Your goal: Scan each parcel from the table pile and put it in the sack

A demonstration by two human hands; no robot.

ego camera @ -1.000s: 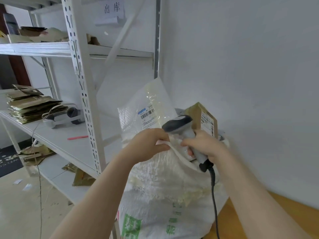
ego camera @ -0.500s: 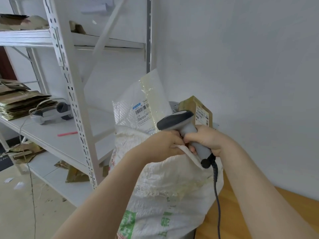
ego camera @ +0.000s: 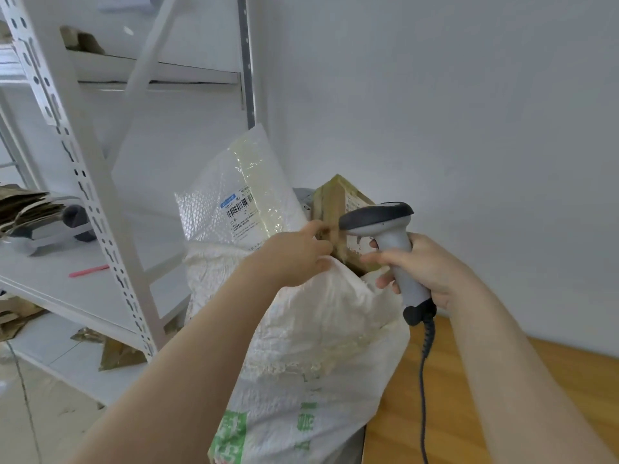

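The right hand point(ego camera: 425, 266) gripped a corded scanner point(ego camera: 378, 217) above the sack point(ego camera: 318, 346) while the left hand point(ego camera: 294, 254) reached for a brown parcel point(ego camera: 338, 199) jutting from it, seemingly to settle it; its grip could not be told. A bubble-wrapped parcel point(ego camera: 234, 195) crowded the mouth, between shelving point(ego camera: 83, 169) and the wooden surface point(ego camera: 502, 380).

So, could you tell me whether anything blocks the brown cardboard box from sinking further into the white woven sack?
Nothing visible covers the mouth of the white woven sack; the brown cardboard box already stands in it, beside the clear bubble-wrap mailer. What lies underneath is hidden.
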